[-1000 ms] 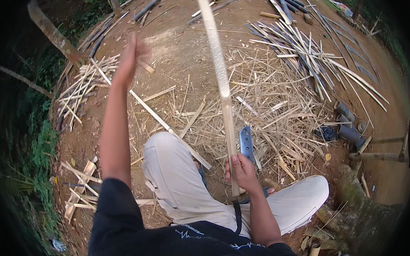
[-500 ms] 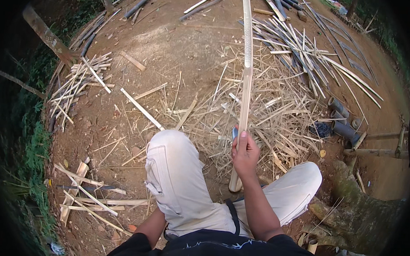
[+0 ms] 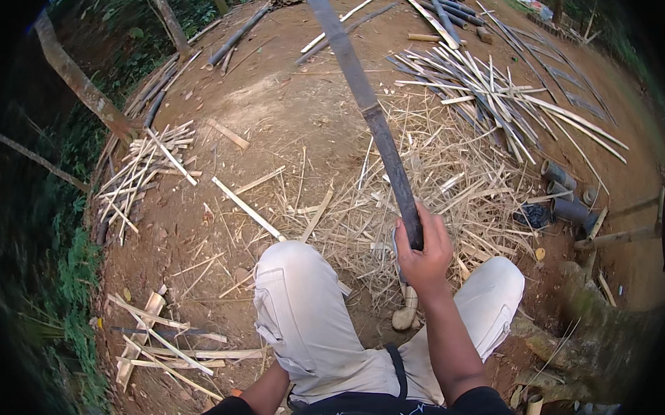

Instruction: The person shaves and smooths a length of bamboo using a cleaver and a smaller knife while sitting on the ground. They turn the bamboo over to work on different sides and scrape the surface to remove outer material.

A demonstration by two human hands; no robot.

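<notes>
My right hand (image 3: pixel 427 249) is closed around the lower part of a long bamboo strip (image 3: pixel 377 120). The strip slants up and left past the top of the view, its dark outer skin and a node ring showing. A whitish edge of something shows beside my thumb; I cannot tell what it is. Below the hand is a pale, round-ended piece (image 3: pixel 403 314), and whether it joins anything I hold is hidden. My left forearm (image 3: pixel 266 390) passes down beside my left thigh, and its hand is out of sight behind the leg.
Thin shavings (image 3: pixel 452 190) cover the ground beyond my knees. Split bamboo lies piled at the far right (image 3: pixel 493 96), by the trees at left (image 3: pixel 153 162) and at near left (image 3: pixel 170 349). Bamboo tube pieces (image 3: pixel 566 206) and a tree root (image 3: pixel 564 344) are at right.
The bamboo strip has turned from its pale inner face to its dark outer face, and its upper end has swung left. My right hand has shifted slightly right with it.
</notes>
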